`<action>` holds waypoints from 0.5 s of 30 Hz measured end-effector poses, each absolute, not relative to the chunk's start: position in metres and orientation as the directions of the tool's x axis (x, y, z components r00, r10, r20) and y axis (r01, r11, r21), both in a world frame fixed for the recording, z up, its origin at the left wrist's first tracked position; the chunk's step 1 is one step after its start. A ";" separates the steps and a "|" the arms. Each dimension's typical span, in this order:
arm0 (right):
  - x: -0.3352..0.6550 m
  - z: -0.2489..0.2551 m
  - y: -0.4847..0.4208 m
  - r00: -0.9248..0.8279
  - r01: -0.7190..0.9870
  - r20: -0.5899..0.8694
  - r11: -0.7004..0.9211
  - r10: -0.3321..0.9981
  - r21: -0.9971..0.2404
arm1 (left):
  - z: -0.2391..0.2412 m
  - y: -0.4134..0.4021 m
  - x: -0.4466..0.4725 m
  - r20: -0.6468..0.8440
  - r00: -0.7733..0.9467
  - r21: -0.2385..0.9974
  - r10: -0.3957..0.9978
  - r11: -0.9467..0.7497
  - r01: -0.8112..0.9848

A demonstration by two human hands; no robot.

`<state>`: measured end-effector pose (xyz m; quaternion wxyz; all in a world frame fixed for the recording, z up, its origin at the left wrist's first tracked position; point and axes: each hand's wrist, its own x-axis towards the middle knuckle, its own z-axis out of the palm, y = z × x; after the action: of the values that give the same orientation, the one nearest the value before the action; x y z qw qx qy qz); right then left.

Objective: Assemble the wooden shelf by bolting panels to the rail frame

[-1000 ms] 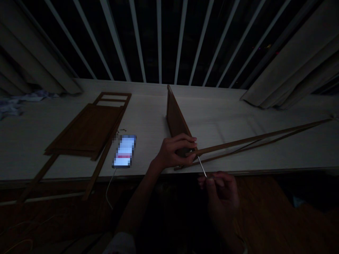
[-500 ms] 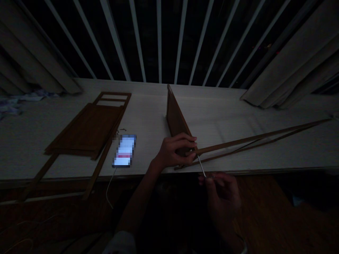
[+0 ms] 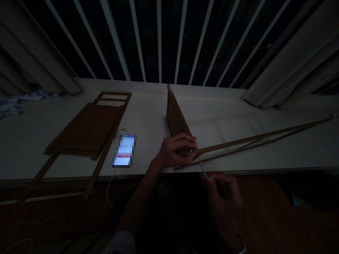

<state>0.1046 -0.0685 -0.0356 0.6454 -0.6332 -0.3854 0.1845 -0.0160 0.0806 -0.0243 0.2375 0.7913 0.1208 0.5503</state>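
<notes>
My left hand (image 3: 176,151) grips the near end of an upright brown wooden panel (image 3: 175,118), where it meets a long thin wooden frame (image 3: 261,138) stretching to the right across the pale ledge (image 3: 227,116). My right hand (image 3: 224,192) pinches a thin metal hex key (image 3: 202,167) just below the ledge's front edge. The key's tip points up at the joint under my left fingers. The scene is very dim.
A lit phone (image 3: 124,150) with a cable lies left of my left hand. Flat wooden panels and a frame (image 3: 87,128) lie further left, with small screws (image 3: 120,131) beside them. Curtains (image 3: 291,63) hang at both sides before white window bars.
My right hand has turned the hex key slightly, its fingers shifting a little to the right. My left hand and the wooden parts have stayed put.
</notes>
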 end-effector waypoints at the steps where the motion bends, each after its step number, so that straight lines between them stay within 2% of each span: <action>1: 0.105 -0.036 -0.069 0.638 0.251 0.261 0.124 0.724 -0.960 | -0.024 0.081 -0.016 0.814 0.365 0.508 0.451 -0.858 -0.073; 15: 0.106 -0.038 -0.069 0.630 0.294 0.235 0.053 0.740 -0.954 | -0.024 0.080 -0.016 0.810 0.367 0.514 0.457 -0.855 -0.072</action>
<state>0.1063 -0.0692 -0.0384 0.6123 -0.6635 -0.3894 0.1822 -0.0157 0.0800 -0.0241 0.2407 0.7911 0.1217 0.5491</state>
